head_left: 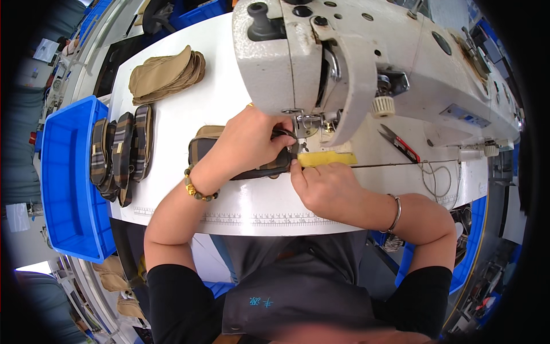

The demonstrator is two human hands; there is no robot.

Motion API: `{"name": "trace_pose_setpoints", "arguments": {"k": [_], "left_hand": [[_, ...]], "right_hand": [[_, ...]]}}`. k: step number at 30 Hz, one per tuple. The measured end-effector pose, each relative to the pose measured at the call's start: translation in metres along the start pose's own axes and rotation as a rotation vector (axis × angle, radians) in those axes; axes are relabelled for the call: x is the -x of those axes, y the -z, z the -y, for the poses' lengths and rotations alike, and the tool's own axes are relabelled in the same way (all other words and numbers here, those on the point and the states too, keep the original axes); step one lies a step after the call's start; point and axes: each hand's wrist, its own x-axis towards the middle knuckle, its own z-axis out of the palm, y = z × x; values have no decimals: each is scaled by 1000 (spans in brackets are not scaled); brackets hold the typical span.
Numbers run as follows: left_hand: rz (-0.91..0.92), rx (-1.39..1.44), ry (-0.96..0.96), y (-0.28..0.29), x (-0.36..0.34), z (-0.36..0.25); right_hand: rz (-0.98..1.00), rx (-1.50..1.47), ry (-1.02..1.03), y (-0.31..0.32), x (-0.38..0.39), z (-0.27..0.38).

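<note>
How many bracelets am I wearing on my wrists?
2: a bracelet of dark beads with gold pieces on the wrist of your left hand, which holds a brown-and-black plaid fabric pouch, and a smooth silver metal bangle on the wrist of your right hand. Both show plainly.

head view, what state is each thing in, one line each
sewing machine, whether running not clear
plaid piece, held, partly hidden
left grip, closed on the plaid piece
right grip, fingers curled, at the plaid piece's right end
yellow strip, lying beside the right grip
red-handled snips, lying unheld
tan pieces, stacked, edges fanned
plaid stacks, lying side by side
left blue bin, open-topped
cord, loosely looped
</note>
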Motion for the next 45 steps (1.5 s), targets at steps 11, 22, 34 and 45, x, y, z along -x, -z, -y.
{"name": "trace_pose_setpoints", "arguments": {"k": [11,22,34,45], "left_hand": [[44,-106,101,-4,3,-4],[-155,-54,-90,2,-24,7],[-258,-19,-259,-14,-51,33],[-214,48,-77,-3,-32,21]], "right_hand": [[-3,11,21,3,1,-2],[57,139,-99,-10,-6,-25],[225,38,-199,-4,-8,-29],[103,221,-174,-17,-4,-31]]}}
